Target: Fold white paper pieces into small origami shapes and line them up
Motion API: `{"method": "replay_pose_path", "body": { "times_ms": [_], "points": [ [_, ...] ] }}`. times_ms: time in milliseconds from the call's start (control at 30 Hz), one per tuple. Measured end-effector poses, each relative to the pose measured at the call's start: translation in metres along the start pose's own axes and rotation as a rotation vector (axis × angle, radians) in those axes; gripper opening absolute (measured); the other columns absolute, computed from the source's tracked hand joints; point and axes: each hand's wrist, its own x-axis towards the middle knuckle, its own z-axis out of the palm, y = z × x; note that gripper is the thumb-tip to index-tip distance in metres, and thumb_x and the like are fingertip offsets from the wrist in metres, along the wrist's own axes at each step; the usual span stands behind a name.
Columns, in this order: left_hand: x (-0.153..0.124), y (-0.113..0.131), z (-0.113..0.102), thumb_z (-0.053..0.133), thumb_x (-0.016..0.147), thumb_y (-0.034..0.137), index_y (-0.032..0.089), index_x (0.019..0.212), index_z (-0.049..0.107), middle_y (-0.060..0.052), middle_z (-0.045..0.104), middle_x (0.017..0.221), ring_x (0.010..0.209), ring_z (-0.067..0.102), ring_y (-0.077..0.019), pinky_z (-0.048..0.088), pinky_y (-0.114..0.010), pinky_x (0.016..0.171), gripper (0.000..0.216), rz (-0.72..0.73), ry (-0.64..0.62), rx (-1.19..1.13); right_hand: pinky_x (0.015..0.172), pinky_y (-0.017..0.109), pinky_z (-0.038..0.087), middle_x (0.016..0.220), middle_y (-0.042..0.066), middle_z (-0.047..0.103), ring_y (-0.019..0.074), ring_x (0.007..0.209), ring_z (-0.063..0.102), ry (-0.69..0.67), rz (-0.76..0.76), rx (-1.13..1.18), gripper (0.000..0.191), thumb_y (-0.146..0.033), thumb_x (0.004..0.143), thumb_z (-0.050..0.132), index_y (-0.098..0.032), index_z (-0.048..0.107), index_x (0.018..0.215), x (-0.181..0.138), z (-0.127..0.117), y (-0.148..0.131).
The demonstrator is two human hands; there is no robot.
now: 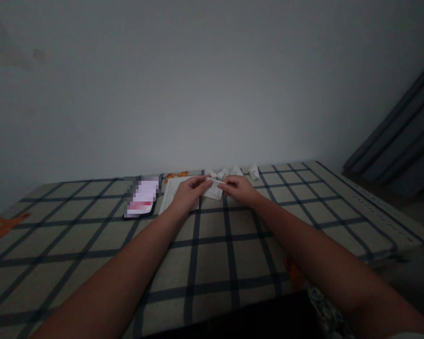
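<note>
Between my two hands is a small folded piece of white paper (pixel 214 190), held just above the checked cloth. My left hand (pixel 191 190) pinches its left side with thumb and fingers. On the right side, my right hand (pixel 239 189) grips the paper's edge, fingertips curled. Under and beside my left hand lies a flat white sheet (pixel 171 190), partly covered by that hand. Just beyond my hands, several small folded white paper pieces (pixel 253 172) stand in a row near the wall; some are partly hidden by my fingers.
A phone (pixel 143 197) with a lit, blurred screen lies left of the sheet. The checked cloth (pixel 212 254) covers the surface up to a pale wall (pixel 212 94). A dark curtain (pixel 399 113) hangs at the right. Something black (pixel 247 320) is at the near edge.
</note>
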Motion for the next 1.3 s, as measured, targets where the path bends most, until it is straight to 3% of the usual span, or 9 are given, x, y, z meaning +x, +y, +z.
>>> {"method": "replay_pose_path", "body": {
  "times_ms": [300,500,867,1100,1300],
  "points": [
    [0.000,0.000,-0.005,0.062,0.075,0.045,0.015,0.084,0.070,-0.005,0.069,0.081,0.073,0.059,-0.0172,0.044,-0.028,0.068,0.032,0.067,-0.046,0.175,0.055,0.021,0.038,0.064,0.000,0.057,0.0097,0.058,0.052,-0.043,0.024,0.159,0.028,-0.039,0.082,0.053,-0.013,0.063,0.078,0.000,0.001,0.000],
    [-0.001,0.000,-0.004,0.061,0.076,0.044,0.016,0.085,0.069,-0.005,0.068,0.081,0.074,0.059,-0.0167,0.043,-0.028,0.068,0.031,0.081,-0.063,0.212,0.055,0.021,0.037,0.059,0.000,0.056,0.0097,0.056,0.051,-0.015,0.038,0.100,0.027,-0.037,0.081,0.055,-0.014,0.060,0.069,0.000,0.000,-0.001],
    [-0.003,0.004,-0.004,0.063,0.074,0.046,0.016,0.072,0.067,-0.001,0.063,0.066,0.063,0.055,-0.0143,0.038,-0.025,0.059,0.030,0.086,-0.035,0.280,0.055,0.020,0.039,0.064,0.000,0.058,0.0094,0.057,0.053,-0.043,0.010,0.109,0.026,-0.037,0.083,0.053,-0.013,0.064,0.079,0.000,0.001,0.001],
    [-0.004,0.001,-0.003,0.062,0.073,0.049,0.016,0.070,0.066,-0.002,0.063,0.066,0.065,0.055,-0.0155,0.038,-0.025,0.059,0.032,0.069,-0.039,0.272,0.056,0.021,0.036,0.060,0.000,0.056,0.0094,0.057,0.050,-0.016,-0.032,-0.036,0.027,-0.031,0.085,0.052,-0.013,0.061,0.066,-0.001,-0.002,-0.009],
    [-0.004,0.004,-0.004,0.063,0.073,0.049,0.016,0.067,0.064,0.000,0.059,0.062,0.061,0.052,-0.0146,0.037,-0.025,0.058,0.033,0.088,-0.034,0.314,0.059,0.022,0.037,0.060,0.000,0.056,0.0105,0.059,0.051,-0.053,-0.045,-0.042,0.027,-0.030,0.087,0.048,-0.014,0.060,0.069,-0.001,-0.002,-0.008]
  ]
}}
